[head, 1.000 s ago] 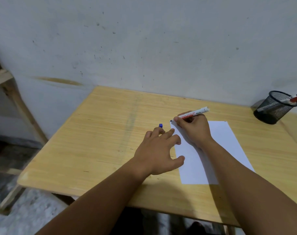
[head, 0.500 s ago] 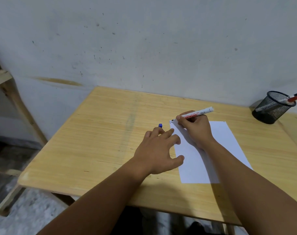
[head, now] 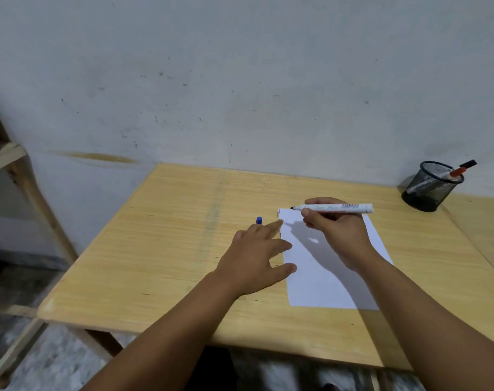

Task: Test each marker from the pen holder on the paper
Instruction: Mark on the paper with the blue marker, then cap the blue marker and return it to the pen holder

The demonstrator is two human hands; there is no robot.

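A white sheet of paper (head: 322,280) lies on the wooden table (head: 169,249). My right hand (head: 336,230) grips a white marker (head: 336,208) held nearly level above the paper's far edge, dark tip uncapped and pointing left. My left hand (head: 257,258) lies flat with fingers spread, fingertips on the paper's left edge. A small blue cap (head: 258,220) stands on the table just beyond my left fingers. A black mesh pen holder (head: 432,187) at the far right holds markers, one with a red cap (head: 457,172), another black-tipped.
A grey wall runs behind the table. A wooden frame (head: 22,187) stands to the left. A second wooden surface (head: 482,227) adjoins on the right.
My right hand has lifted the marker's tip off the paper's top-left corner and levelled the marker out. My left hand has stayed in place on the paper's edge.
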